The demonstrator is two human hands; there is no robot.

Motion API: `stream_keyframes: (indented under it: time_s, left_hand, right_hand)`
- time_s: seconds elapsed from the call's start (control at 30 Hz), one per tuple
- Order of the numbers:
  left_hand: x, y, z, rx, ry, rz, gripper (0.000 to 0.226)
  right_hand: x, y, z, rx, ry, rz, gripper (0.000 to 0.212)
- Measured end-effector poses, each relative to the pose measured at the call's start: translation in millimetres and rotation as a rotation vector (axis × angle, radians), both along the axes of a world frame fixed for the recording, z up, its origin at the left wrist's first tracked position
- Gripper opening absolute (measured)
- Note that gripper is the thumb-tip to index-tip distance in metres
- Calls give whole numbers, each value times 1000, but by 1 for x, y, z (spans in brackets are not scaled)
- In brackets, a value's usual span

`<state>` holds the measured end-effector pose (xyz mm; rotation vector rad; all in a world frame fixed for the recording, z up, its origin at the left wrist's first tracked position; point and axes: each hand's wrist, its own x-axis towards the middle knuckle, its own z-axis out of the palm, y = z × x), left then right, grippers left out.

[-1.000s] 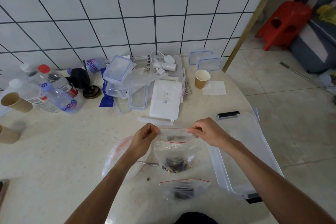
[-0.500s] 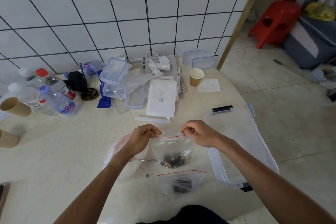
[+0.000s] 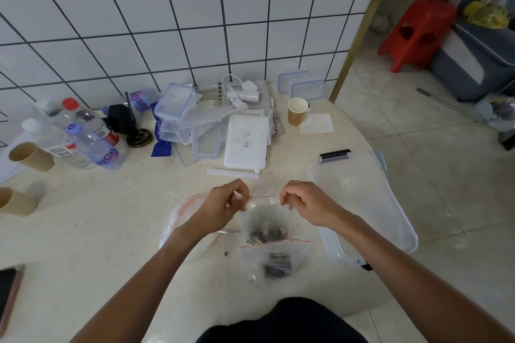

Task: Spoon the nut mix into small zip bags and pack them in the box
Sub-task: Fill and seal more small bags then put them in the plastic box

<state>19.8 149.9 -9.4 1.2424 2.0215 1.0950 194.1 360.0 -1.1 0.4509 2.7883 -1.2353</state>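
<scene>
A small zip bag [image 3: 266, 227] with dark nut mix in its bottom hangs above the table. My left hand [image 3: 223, 205] pinches the left end of its red-lined top, my right hand [image 3: 305, 202] the right end. A second filled zip bag [image 3: 276, 260] lies flat on the table just below it. Under my left wrist lies a larger clear bag [image 3: 178, 220], with a metal spoon handle [image 3: 230, 231] showing at its edge. To the right stands the clear plastic box [image 3: 328, 242], partly under its clear lid [image 3: 359, 192].
Bottles [image 3: 92, 145], paper cups [image 3: 30, 156], small clear containers [image 3: 174, 104] and a white device [image 3: 245, 142] crowd the back of the table by the tiled wall. Another cup [image 3: 298, 111] stands at back right. A phone [image 3: 8, 289] lies at the left edge.
My hands have drawn closer together along the top of the held bag. The view has tilted down and back, showing more of my lap.
</scene>
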Motion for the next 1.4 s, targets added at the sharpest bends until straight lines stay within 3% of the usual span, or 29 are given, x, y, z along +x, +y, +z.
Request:
stream_keyframes:
  time_s: [0.17, 0.23, 0.3, 0.37, 0.43, 0.6, 0.73, 0.87, 0.97, 1.2, 1.4]
  left_hand:
    - [12, -9, 1, -152, 68, -112, 46]
    - [21, -13, 2, -230, -22, -92, 38]
    - [30, -19, 3, -295, -61, -85, 12]
    - [37, -28, 2, -349, 6, -110, 50]
    - [44, -35, -3, -351, 119, -150, 61]
    - [56, -46, -13, -243, 164, -115, 23]
    - [64, -49, -17, -174, -46, 1, 10]
    - [68, -35, -13, -89, -256, 227, 12]
    - [67, -23, 4, -52, -341, 350, 8]
    - [73, 22, 87, 208, -398, 331, 13]
    - [89, 80, 154, 384, -403, 197, 13]
  right_hand:
    - [16, -14, 9, -3, -159, 81, 26]
    - [23, -20, 13, -55, -207, 84, 31]
    - [31, -23, 17, -18, -268, 114, 59]
    - [37, -27, 16, 93, -314, 169, 76]
    - [41, -31, 11, 148, -301, 193, 73]
    - [52, -38, -1, 124, -284, 216, 46]
    - [59, -45, -15, -205, -124, -126, 24]
    - [56, -55, -17, -545, 58, -499, 8]
    - [52, -54, -7, -727, 171, -689, 6]
    - [64, -22, 69, -721, 435, -665, 7]
    - [84, 23, 143, -639, 656, -689, 12]
